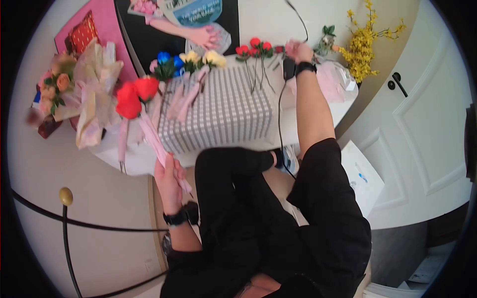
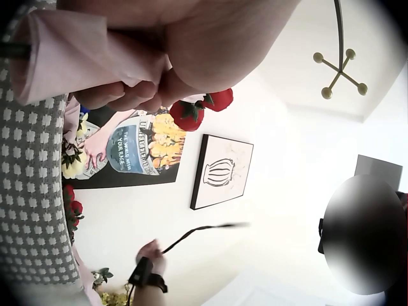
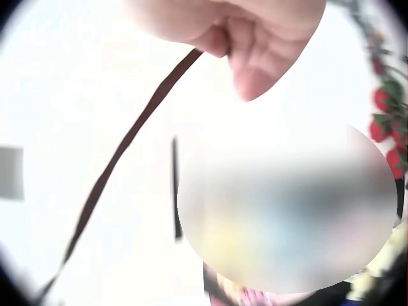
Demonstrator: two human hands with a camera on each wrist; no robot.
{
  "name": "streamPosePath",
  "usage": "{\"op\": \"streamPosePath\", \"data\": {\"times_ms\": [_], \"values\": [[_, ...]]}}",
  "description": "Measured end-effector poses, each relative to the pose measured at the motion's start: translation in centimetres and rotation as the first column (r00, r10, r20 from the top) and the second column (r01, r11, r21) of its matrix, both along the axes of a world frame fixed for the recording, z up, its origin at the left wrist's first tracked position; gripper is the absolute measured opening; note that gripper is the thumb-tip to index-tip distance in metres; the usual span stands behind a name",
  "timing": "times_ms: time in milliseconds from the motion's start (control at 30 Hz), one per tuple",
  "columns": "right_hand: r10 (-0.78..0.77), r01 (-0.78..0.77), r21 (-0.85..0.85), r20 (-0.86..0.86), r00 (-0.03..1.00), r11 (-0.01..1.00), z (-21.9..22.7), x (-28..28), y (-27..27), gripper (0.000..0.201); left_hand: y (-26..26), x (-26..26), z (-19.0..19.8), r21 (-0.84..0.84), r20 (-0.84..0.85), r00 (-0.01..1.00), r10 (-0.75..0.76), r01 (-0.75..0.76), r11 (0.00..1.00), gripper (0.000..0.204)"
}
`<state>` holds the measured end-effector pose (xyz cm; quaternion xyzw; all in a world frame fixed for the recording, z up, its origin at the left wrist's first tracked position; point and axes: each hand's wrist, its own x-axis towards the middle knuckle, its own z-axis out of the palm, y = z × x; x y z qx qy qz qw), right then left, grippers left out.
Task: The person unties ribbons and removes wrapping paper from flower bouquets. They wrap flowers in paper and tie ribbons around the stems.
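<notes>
My left hand (image 1: 169, 181) grips the pink-wrapped stems (image 1: 151, 134) of two large red flowers (image 1: 128, 101), held in front of the table's left part with the blooms upward. In the left wrist view, its fingers curl round the pink wrapping (image 2: 64, 54), and a dark stem end sticks out. Raised over the table's far right side, my right hand (image 1: 298, 51) pinches one end of a dark brown ribbon (image 3: 121, 150). The ribbon stretches away from the fingers through the air, narrow and slightly twisted. In the head view, part of it shows against the white wall.
A gray checked cloth (image 1: 218, 104) covers the middle of the white table. Pink-wrapped flowers (image 1: 191, 97), small red flowers (image 1: 255, 47) and a paper-wrapped bouquet (image 1: 97, 84) lie along it. Yellow blossoms (image 1: 365, 54) stand at right by a white door (image 1: 422, 124). A black cable (image 1: 280, 124) hangs from the right wrist.
</notes>
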<state>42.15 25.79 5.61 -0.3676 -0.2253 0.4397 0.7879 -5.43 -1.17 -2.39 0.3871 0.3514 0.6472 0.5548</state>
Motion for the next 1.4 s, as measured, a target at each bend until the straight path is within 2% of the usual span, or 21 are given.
{"op": "streamPosePath", "data": {"times_ms": [33,67,100,133,233,300,333,400,533,567,633,667,733,767,867,1000,1067,1133,1200,1300,1400], "values": [[-0.031,0.031,-0.008,-0.031,0.999,0.999,-1.0,0.5,1.0,0.018,0.1,0.0,0.2,-0.009,-0.019,1.0,0.006,-0.006,1.0,0.014],[0.034,-0.029,-0.054,0.092,0.995,0.998,-1.0,0.1,0.8,0.022,-0.2,-0.3,-0.1,-0.025,-0.037,0.999,0.019,-0.02,0.999,0.014],[0.185,-0.173,-0.113,0.111,0.976,0.979,-1.5,1.0,2.2,0.025,-0.1,-0.9,-0.5,-0.03,-0.029,1.0,0.008,-0.009,1.0,0.014],[0.294,-0.229,-0.229,0.308,0.905,0.946,-0.6,0.1,1.2,0.026,0.3,-1.0,-0.3,-0.014,-0.026,1.0,0.019,-0.019,1.0,0.014],[0.356,-0.171,-0.39,0.47,0.808,0.905,0.7,-2.9,-1.2,0.028,0.5,-0.9,-0.1,-0.054,-0.077,0.997,0.028,-0.032,0.998,0.012],[0.368,-0.044,-0.395,0.802,0.471,0.918,1.3,-4.9,-2.6,0.03,1.1,-0.2,0.1,-0.075,-0.041,0.999,0.019,-0.022,0.997,0.014],[0.379,-0.048,-0.405,0.797,0.471,0.913,1.4,-6.2,-3.6,0.03,1.5,0.3,-0.1,-0.086,-0.043,0.999,0.022,-0.026,0.996,0.014],[0.378,-0.231,-0.31,0.846,0.377,0.922,1.0,-9.6,-6.4,0.031,2.1,1.4,-0.8,-0.09,-0.129,0.992,-0.016,0.004,0.996,0.011],[0.522,-0.498,-0.331,0.793,0.314,0.802,-0.6,-17.2,-15.3,0.031,2.3,4.8,0.2,-0.123,-0.287,0.938,-0.195,0.165,0.979,0.015],[0.513,-0.533,-0.28,0.78,0.359,0.799,-1.3,-19.0,-17.2,0.03,2.5,5.8,-0.2,-0.137,-0.282,0.942,-0.184,0.15,0.979,0.015],[0.416,-0.528,-0.162,0.813,0.407,0.834,-3.3,-21.5,-19.2,0.03,2.8,7.7,-1.1,0.25,-0.556,0.83,0.029,0.134,0.959,0.024],[0.422,-0.529,-0.166,0.81,0.408,0.832,-4.1,-22.1,-19.8,0.03,2.3,8.2,-0.9,0.243,-0.558,0.829,0.026,0.133,0.961,0.024],[0.439,-0.56,-0.005,0.627,0.644,0.829,-4.4,-23.3,-21.0,0.034,1.2,9.0,0.6,0.164,-0.766,0.643,0.019,0.166,0.972,0.03],[0.437,-0.556,-0.005,0.625,0.647,0.831,-4.6,-23.5,-21.6,0.034,0.9,9.2,0.8,0.163,-0.782,0.623,0.024,0.167,0.972,0.031],[0.459,-0.481,0.1,0.186,0.869,0.871,-4.6,-24.1,-23.1,0.03,0.2,8.9,0.6,0.179,-0.784,0.621,0.014,0.205,0.962,0.028],[0.453,-0.442,0.237,0.013,0.892,0.865,-6.0,-23.8,-23.5,0.022,-0.5,7.9,0.1,0.053,-0.747,0.65,-0.138,0.265,0.963,0.023],[0.475,-0.451,0.249,-0.045,0.879,0.857,-6.2,-23.8,-23.7,0.023,-0.9,7.7,-0.1,0.188,-0.756,0.654,0.015,0.196,0.962,0.021],[0.501,-0.464,0.26,-0.098,0.86,0.847,-6.6,-24.1,-23.8,0.023,-1.5,7.9,-0.2,0.169,-0.747,0.664,0.007,0.18,0.969,0.021],[0.465,-0.425,0.263,-0.112,0.878,0.866,-7.0,-24.5,-23.5,0.027,-1.6,8.3,-0.9,0.372,-0.687,0.698,0.201,0.101,0.923,0.022],[0.527,-0.458,0.316,-0.182,0.83,0.831,-6.6,-24.8,-24.4,0.033,-2.3,8.1,-0.7,0.375,-0.654,0.725,0.216,0.063,0.925,0.025],[0.518,-0.468,0.304,-0.108,0.848,0.829,-6.9,-24.9,-24.8,0.038,-2.2,7.5,-1.0,0.363,-0.63,0.744,0.224,0.026,0.932,0.027]]}}
